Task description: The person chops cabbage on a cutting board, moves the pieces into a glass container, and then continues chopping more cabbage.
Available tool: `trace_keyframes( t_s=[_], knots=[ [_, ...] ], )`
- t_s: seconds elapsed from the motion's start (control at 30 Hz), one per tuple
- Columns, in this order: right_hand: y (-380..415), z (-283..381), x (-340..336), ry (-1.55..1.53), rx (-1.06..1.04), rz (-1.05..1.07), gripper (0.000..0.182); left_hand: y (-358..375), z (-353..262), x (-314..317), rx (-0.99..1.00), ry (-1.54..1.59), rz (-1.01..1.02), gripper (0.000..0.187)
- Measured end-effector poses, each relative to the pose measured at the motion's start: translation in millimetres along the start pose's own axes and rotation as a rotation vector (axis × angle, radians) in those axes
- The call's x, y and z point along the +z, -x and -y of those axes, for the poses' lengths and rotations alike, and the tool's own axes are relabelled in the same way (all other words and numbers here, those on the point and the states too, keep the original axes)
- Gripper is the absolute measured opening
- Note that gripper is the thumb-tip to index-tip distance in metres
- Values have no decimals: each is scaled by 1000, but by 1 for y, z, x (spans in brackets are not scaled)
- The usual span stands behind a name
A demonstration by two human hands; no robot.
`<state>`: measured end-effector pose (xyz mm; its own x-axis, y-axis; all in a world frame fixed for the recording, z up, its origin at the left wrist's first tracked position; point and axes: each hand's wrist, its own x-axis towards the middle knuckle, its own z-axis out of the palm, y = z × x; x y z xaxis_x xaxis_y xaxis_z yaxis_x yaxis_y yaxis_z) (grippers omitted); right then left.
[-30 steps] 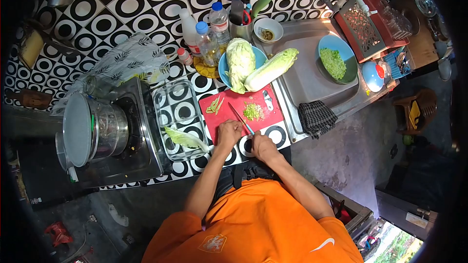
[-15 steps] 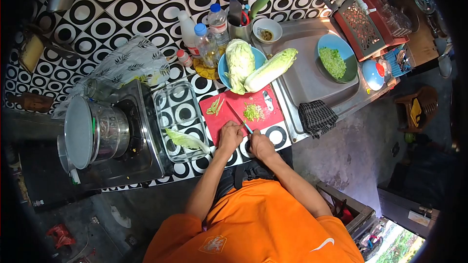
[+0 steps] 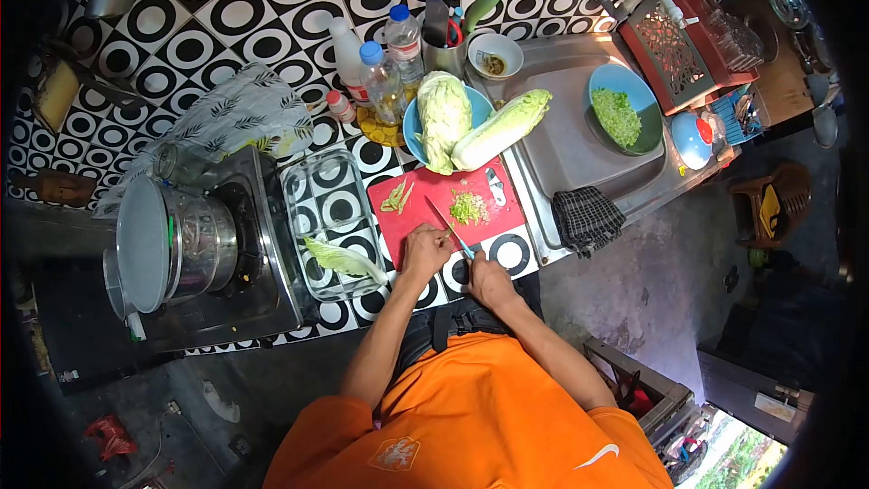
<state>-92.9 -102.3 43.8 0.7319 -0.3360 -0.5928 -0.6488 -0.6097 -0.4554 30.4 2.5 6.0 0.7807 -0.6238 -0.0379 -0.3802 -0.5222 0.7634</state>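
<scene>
My right hand (image 3: 490, 279) is closed round the light-blue handle of a knife (image 3: 441, 214), whose blade points away from me across the red cutting board (image 3: 407, 234). My left hand (image 3: 425, 251) rests on the board's near edge, fingers curled beside the blade; what they pinch is too small to make out. Just right of the blade lies a small heap of chopped cabbage (image 3: 468, 208). Pale green cabbage strips (image 3: 396, 197) are on the board's left side. Behind it, a blue bowl (image 3: 414, 138) holds two napa cabbages (image 3: 444, 118), one leaning over the rim.
To the left, a glass dish (image 3: 291, 208) contains a cabbage leaf (image 3: 342, 261), beside a stove with a steel pot (image 3: 204, 243). On the right, a sink (image 3: 554, 149) has a bowl of shredded greens (image 3: 618, 118) and a dark checked cloth (image 3: 587, 220) on its edge. Bottles (image 3: 405, 43) stand behind.
My right hand has drawn the knife slightly back toward my body. My left hand stays almost where it was, at the board's near edge.
</scene>
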Motion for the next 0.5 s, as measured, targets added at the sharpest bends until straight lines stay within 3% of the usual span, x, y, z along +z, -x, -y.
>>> trace_keyframes(
  t_s=[0.3, 0.5],
  knots=[
    [-14, 17, -8, -47, -7, -74, 30, 3, 11, 12, -9, -15, -52, 15],
    [4, 24, -27, 25, -28, 27, 36, 5, 11, 17, -4, -25, -119, 10]
  ],
)
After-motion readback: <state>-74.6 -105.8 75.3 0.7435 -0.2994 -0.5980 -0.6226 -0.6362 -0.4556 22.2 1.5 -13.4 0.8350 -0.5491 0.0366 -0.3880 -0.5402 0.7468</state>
